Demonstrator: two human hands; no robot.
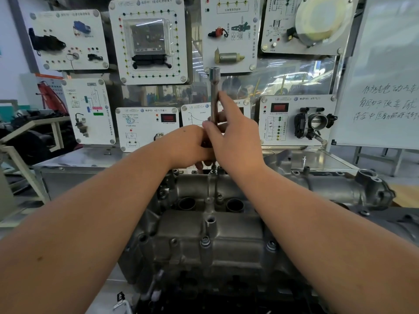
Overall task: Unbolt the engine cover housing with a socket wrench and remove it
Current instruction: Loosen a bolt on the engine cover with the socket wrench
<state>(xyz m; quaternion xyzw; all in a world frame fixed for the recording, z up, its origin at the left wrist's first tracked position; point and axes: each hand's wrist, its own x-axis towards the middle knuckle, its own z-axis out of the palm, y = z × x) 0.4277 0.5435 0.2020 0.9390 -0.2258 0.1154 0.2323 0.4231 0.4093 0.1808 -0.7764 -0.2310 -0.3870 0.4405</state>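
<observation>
A grey cast-metal engine cover housing (210, 236) lies lengthwise before me, with bolts along its ridge and two round bores. A steel socket wrench (214, 94) stands upright over the housing's far end, above a bolt (213, 169). My right hand (235, 137) holds the wrench shaft between thumb and fingers, index finger stretched up along it. My left hand (190, 147) is curled round the lower part of the tool, which it hides.
A wall of white training panels (148, 40) with electrical parts stands right behind the engine. A throttle body panel (297, 120) is at the right, a whiteboard (385, 71) beyond it. A metal bench (74, 159) carries the panels.
</observation>
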